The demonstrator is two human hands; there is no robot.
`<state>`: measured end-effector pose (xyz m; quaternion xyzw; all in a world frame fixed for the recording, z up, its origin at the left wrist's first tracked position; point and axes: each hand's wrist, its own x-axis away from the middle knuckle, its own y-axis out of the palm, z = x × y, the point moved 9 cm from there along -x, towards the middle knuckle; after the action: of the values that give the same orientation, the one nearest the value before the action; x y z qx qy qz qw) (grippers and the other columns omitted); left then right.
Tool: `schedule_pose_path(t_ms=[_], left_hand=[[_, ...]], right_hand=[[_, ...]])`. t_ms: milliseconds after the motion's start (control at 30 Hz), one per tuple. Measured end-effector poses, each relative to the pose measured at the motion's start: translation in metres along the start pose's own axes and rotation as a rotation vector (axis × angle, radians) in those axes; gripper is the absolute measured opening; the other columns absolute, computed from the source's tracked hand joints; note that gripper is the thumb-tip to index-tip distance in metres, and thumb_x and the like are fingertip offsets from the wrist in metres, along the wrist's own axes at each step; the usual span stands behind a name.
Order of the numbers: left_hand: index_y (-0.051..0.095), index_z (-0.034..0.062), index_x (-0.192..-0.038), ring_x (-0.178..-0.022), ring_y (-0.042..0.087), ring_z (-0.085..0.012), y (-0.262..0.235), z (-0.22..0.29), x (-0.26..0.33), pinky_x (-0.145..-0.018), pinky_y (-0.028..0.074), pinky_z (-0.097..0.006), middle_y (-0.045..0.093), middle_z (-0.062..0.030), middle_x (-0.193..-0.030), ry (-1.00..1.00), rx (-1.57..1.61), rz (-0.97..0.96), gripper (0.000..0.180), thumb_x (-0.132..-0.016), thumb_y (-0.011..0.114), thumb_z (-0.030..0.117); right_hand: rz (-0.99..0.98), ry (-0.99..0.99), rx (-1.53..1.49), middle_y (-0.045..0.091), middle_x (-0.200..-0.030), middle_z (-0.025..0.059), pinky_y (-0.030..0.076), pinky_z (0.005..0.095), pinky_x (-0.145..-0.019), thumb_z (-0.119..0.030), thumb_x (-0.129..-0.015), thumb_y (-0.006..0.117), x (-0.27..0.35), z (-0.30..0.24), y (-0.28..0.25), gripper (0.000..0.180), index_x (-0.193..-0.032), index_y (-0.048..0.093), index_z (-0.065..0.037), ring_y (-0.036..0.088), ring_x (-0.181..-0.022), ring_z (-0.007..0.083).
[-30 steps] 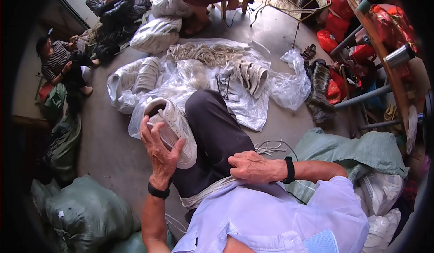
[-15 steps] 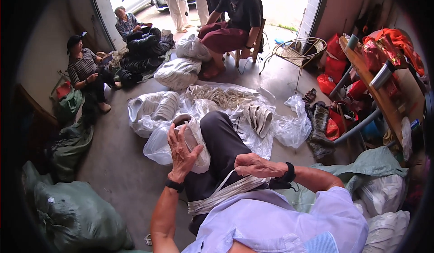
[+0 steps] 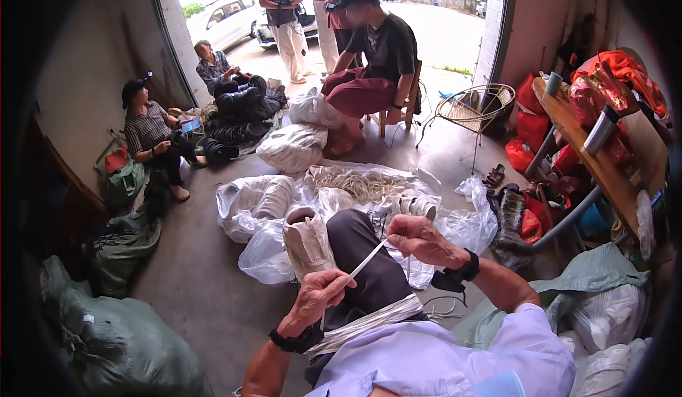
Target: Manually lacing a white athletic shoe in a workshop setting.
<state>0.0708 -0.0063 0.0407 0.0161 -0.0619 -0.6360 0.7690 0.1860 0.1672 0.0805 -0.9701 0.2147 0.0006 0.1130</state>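
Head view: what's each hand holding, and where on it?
Both grip one white lace, stretched taut between them: right hand pinches its upper end, left hand its lower part. The white shoe rests on the knee, unheld.

Both hands, left (image 3: pixel 321 296) and right (image 3: pixel 419 238), raised, fingers pinched.

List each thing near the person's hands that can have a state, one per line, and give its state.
white shoe: resting on the knee, opening facing up, unlaced.
white lace: pulled taut between both hands.
left hand: pinching the lace's lower end.
right hand: closed on the lace's upper end.
bundle of laces: lying loose across the lap.
clear plastic bags: open, spread on the floor.
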Motion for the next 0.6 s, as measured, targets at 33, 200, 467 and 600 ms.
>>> schedule_pose_path(t_ms=[33, 200, 467, 600], left_hand=[[0.069, -0.0019, -0.096, -0.054, 0.041, -0.0029, -0.005, 0.000, 0.005, -0.048, 0.028, -0.020, 0.051, 0.0036, -0.062, -0.032, 0.031, 0.008, 0.026, -0.105, 0.054, 0.018], [0.067, -0.0009, -0.085, -0.052, 0.037, -0.0020, -0.042, 0.004, 0.039, -0.047, 0.025, -0.020, 0.049, 0.0052, -0.061, -0.133, 0.068, 0.127, 0.027, -0.101, 0.058, 0.018], [0.064, -0.0003, -0.083, -0.050, 0.036, -0.0022, -0.090, 0.009, 0.088, -0.047, 0.024, -0.021, 0.048, 0.0049, -0.060, -0.122, 0.087, 0.230, 0.025, -0.100, 0.058, 0.016], [0.062, 0.0009, -0.081, -0.048, 0.034, -0.0029, -0.119, 0.009, 0.113, -0.045, 0.025, -0.022, 0.046, 0.0042, -0.057, -0.056, 0.168, 0.308, 0.027, -0.100, 0.058, 0.019]], right_hand=[[0.104, -0.170, 0.237, 0.056, -0.071, 0.0025, 0.045, 0.0319, -0.060, -0.012, -0.095, 0.064, -0.001, -0.010, -0.022, 0.013, -0.091, 0.062, 0.000, 0.053, -0.065, 0.0128], [0.538, -0.141, 0.514, 0.062, -0.073, 0.0092, 0.046, 0.0338, -0.062, -0.010, -0.093, 0.063, -0.004, 0.014, -0.139, 0.011, -0.090, 0.062, 0.001, 0.056, -0.069, 0.0156], [1.127, -0.061, 0.895, 0.068, -0.077, 0.0194, 0.051, 0.0467, -0.067, -0.020, -0.091, 0.064, 0.038, 0.093, -0.323, 0.020, -0.086, 0.063, -0.001, 0.067, -0.075, 0.0389], [1.225, 0.081, 0.873, 0.068, -0.078, 0.0218, 0.052, 0.0470, -0.068, -0.020, -0.090, 0.062, 0.057, 0.152, -0.386, 0.020, -0.084, 0.063, 0.000, 0.068, -0.076, 0.0395]])
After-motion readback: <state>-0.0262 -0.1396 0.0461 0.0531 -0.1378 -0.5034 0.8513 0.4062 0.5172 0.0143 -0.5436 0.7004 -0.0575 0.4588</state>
